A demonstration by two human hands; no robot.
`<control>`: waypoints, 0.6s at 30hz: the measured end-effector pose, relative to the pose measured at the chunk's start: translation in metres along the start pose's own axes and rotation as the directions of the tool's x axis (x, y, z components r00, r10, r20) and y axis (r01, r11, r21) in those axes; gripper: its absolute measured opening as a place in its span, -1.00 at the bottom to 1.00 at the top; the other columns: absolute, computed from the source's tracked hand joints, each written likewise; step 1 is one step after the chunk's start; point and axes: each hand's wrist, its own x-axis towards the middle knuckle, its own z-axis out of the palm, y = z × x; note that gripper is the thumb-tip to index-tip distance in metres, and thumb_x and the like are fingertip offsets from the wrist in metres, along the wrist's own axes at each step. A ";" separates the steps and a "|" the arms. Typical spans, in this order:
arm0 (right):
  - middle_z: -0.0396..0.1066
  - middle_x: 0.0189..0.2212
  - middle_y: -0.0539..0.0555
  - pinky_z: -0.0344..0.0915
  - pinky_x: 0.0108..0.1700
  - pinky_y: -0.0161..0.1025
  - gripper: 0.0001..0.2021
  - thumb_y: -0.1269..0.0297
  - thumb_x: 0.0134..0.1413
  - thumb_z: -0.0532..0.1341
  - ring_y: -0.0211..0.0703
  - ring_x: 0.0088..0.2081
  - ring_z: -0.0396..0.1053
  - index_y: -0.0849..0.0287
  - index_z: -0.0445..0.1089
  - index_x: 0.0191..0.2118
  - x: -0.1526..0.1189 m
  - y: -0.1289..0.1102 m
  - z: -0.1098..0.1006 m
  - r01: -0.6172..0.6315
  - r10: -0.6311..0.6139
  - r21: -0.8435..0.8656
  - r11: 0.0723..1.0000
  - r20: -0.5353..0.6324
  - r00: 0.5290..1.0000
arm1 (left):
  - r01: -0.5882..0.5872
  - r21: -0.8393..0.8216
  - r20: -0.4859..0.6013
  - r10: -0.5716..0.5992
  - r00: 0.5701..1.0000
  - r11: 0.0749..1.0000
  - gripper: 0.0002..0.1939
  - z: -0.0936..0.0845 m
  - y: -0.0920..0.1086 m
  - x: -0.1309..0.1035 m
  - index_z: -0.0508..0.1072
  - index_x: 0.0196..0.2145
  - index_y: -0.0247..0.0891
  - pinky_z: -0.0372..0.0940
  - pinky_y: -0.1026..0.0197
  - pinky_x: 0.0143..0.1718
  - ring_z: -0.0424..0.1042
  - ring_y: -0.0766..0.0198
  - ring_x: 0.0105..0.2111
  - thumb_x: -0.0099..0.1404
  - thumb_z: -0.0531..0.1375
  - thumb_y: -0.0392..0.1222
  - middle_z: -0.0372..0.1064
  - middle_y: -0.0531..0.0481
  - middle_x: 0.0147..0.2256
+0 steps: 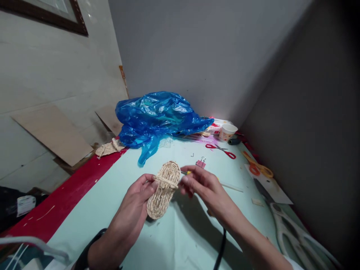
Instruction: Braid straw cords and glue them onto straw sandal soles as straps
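My left hand (pixel 140 197) grips a small slipper (pixel 164 191) braided from pale straw, with a narrow strap across its middle. The thumb presses near the left end of the strap, and the slipper is tilted up over the table. On the other side, my right hand (pixel 201 183) is closed around a glue gun (pixel 189 173), mostly hidden by the fingers. Its metal tip and yellow nose point at the slipper's right edge; whether they touch I cannot tell. A pale glue stick (pixel 232 187) sticks out behind the hand, and a black cord (pixel 221 249) hangs below.
A blue plastic bag (pixel 160 116) lies at the back. Beyond my right hand are a pink binder clip (pixel 201 162), red scissors (pixel 221 149), a paper cup (pixel 227 132), orange scissors (pixel 257 167) and large shears (pixel 284 221). Another straw piece (pixel 108 148) rests at the left edge.
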 end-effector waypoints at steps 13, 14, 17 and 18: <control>0.19 -0.62 -0.09 -0.10 -0.64 -0.40 -0.61 -0.04 0.28 0.02 -0.37 -0.66 -0.02 0.17 0.32 -0.38 -0.012 -0.006 -0.006 -0.044 0.056 -0.205 0.978 0.051 0.997 | -0.189 0.396 -0.130 0.259 0.957 0.899 -0.61 -0.062 0.035 0.011 0.30 -0.16 -0.21 0.31 0.30 -0.41 0.48 0.25 -0.43 0.12 0.32 -0.09 0.41 0.09 -0.45; 0.22 -0.62 -0.07 -0.08 -0.63 -0.40 -0.60 -0.04 0.29 0.00 -0.36 -0.65 0.00 0.17 0.33 -0.36 -0.015 -0.005 -0.004 -0.035 0.055 -0.244 0.969 0.078 0.995 | -0.197 0.457 -0.119 0.279 0.953 0.867 -0.61 -0.068 0.038 0.011 0.31 -0.17 -0.22 0.32 0.30 -0.41 0.49 0.23 -0.41 0.10 0.32 -0.07 0.41 0.07 -0.45; 0.31 -0.58 -0.01 0.02 -0.57 -0.40 -0.62 0.02 0.32 -0.03 -0.32 -0.59 0.11 0.17 0.35 -0.33 -0.021 -0.001 0.000 0.012 0.035 -0.353 0.935 0.128 0.991 | -0.252 0.654 -0.070 0.388 0.919 0.714 -0.62 -0.082 0.045 0.011 0.39 -0.22 -0.21 0.38 0.24 -0.39 0.51 0.14 -0.38 0.06 0.32 0.00 0.45 0.00 -0.44; 0.34 -0.56 0.00 0.06 -0.54 -0.39 -0.65 0.06 0.33 -0.03 -0.30 -0.57 0.15 0.16 0.35 -0.33 -0.022 -0.001 0.001 0.028 0.027 -0.381 0.924 0.136 0.990 | -0.278 0.724 -0.046 0.446 0.894 0.632 -0.65 -0.087 0.046 0.012 0.41 -0.25 -0.19 0.39 0.24 -0.37 0.52 0.13 -0.38 0.05 0.32 0.02 0.48 -0.01 -0.42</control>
